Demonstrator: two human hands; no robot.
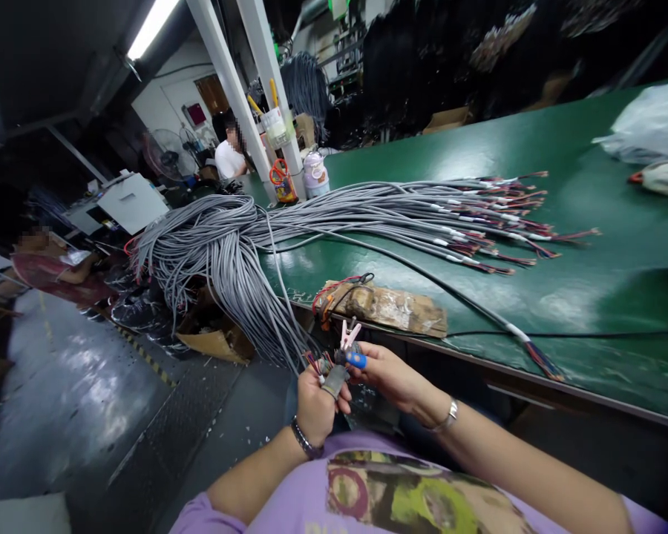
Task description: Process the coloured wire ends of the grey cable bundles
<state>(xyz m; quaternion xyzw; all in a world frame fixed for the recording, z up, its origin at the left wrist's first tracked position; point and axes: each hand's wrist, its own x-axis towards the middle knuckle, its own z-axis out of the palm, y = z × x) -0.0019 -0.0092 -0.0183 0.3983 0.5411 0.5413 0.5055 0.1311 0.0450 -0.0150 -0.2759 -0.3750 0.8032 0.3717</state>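
Low in front of my body, at the bench edge, my two hands meet. My left hand is closed around a grey cable's end, with thin coloured wires poking out above the fist. Grey wrapping covers its thumb. Fingers pinched, my right hand works right beside those wires; a blue band is on one digit. What it pinches is too small to make out. A pale pink clip stands just above the fingertips, near the wooden block on the bench edge.
A large bundle of grey cables drapes over the green bench, stripped ends to the right. One cable lies apart. Behind stand orange-handled scissors and a lilac bottle. A plastic bag sits far right. Two people are seated left.
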